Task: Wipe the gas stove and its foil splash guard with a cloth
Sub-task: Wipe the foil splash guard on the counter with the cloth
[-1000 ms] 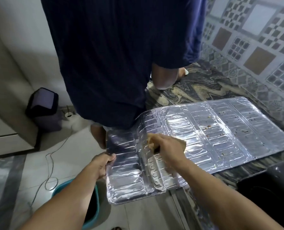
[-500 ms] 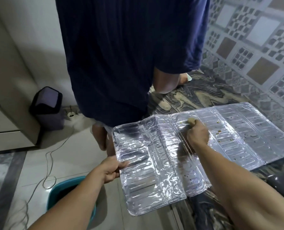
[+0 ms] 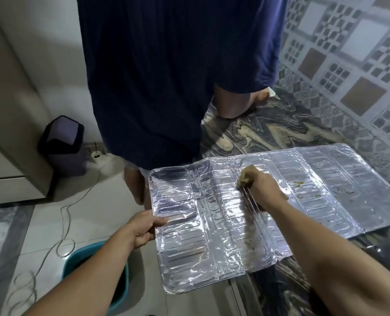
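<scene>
One head-worn wide-angle view, looking forward and steeply down from close above the counter (image 3: 280,131), foil sheet (image 3: 212,224) filling the lower middle, both forearms entering from the bottom edge, floor (image 3: 48,224) at left, tiled wall (image 3: 348,53) upper right

We see the foil splash guard (image 3: 212,224) as shiny, crinkled, embossed metal foil; the bench (image 3: 280,131) is polished, swirl-veined stone; the cloth (image 3: 246,176) looks soft and matt; the floor (image 3: 80,224) is glossy tile.
</scene>
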`<state>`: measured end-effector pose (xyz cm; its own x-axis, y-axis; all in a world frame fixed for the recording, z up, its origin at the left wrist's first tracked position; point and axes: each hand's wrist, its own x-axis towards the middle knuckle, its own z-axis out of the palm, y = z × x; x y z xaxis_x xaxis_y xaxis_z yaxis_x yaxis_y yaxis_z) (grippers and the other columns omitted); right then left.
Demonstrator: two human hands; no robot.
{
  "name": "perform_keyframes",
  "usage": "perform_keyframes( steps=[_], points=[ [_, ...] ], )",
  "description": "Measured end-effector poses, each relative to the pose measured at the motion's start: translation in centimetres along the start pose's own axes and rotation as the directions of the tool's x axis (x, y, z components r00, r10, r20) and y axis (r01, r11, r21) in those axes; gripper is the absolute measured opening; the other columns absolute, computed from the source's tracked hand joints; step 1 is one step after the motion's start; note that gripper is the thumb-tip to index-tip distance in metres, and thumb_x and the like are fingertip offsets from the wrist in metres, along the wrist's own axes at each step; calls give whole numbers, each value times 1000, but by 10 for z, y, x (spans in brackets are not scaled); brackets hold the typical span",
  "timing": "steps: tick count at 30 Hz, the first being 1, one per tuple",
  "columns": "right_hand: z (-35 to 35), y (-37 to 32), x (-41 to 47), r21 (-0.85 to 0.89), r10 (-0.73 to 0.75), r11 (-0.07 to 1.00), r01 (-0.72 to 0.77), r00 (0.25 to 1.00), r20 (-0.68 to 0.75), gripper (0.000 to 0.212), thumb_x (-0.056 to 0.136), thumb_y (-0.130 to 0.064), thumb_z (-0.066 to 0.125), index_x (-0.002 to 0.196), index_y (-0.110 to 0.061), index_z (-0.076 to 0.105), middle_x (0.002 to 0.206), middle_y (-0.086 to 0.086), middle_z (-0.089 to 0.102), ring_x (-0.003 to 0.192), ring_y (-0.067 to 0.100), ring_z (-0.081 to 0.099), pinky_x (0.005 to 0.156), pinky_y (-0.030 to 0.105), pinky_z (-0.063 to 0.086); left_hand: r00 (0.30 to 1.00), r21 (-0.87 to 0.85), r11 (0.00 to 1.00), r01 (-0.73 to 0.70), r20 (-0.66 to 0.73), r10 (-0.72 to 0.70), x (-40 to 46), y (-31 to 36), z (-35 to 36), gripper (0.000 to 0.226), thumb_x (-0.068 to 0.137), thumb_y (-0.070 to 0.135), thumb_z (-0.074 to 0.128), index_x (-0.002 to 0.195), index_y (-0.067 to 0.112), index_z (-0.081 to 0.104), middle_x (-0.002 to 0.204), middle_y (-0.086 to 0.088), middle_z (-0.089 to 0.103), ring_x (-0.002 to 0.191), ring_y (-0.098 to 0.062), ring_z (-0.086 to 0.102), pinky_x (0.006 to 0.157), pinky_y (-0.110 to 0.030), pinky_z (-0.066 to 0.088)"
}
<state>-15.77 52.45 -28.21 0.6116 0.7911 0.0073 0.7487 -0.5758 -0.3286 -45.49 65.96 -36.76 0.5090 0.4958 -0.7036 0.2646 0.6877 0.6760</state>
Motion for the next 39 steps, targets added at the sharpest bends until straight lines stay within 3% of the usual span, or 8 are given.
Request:
perform_keyframes(
  steps=[4,7,10,15,18,25,31,39],
  points=[
    [1,-24,11,129,145,982,-139,989,-34,29,90,-9,41,90,-25,65,74,-13,65,76,14,64,65,26,43,1000,34,999,-21,-1,21,3,6,7,15,84,-8,65,91,5,61,73,-7,68,51,-8,62,43,-21,48],
    [13,-59,3,157,-125,980,118,992,33,27,93,-10,51,104,-25,69,92,-4,68,82,15,61,66,24,46,1000,37,999,-30,-1,30,7,7,7,28,84,-8,65,111,0,64,94,-14,73,75,-20,67,65,-33,57],
    [23,-64,-3,-31,-408,911,412,908,98,27,88,-17,63,113,-26,70,118,-6,68,96,19,67,74,30,55,999,47,998,-32,-19,33,6,9,5,27,85,-10,63,109,0,64,98,-16,72,80,-23,66,74,-38,56],
    [23,-21,26,-172,-125,977,123,992,-1,27,87,-14,41,100,-31,57,115,-7,60,96,18,59,79,33,49,999,37,998,-47,-15,47,4,12,4,23,84,-10,63,105,1,65,100,-17,72,82,-25,66,78,-41,55],
    [23,-32,43,-50,40,998,-45,996,-79,34,85,-14,38,93,-32,66,91,-10,73,85,13,68,83,35,50,998,44,997,-62,-19,63,4,14,7,18,84,-9,64,97,4,66,93,-14,72,78,-24,67,70,-36,56],
    [37,-94,25,-119,-344,928,353,934,91,37,97,-13,47,125,-33,62,117,-7,66,99,20,66,62,17,41,998,50,997,-52,-33,54,4,16,7,17,84,-9,64,92,6,65,87,-13,70,77,-23,64,82,-42,53],
    [40,-83,39,-181,-171,969,168,985,-1,27,100,-13,41,113,-12,65,103,7,70,84,25,66,58,28,47,998,10,998,-54,-45,54,-1,23,5,28,81,-12,66,108,-9,61,95,-20,69,85,-28,64,89,-43,50],
    [47,-117,27,-166,-362,916,365,931,51,27,99,-18,47,121,-24,62,119,1,66,86,23,65,59,26,44,989,-78,987,-141,-41,139,-4,31,6,41,82,-26,49,111,2,60,102,-16,69,92,-27,66,70,-31,56]
  ],
)
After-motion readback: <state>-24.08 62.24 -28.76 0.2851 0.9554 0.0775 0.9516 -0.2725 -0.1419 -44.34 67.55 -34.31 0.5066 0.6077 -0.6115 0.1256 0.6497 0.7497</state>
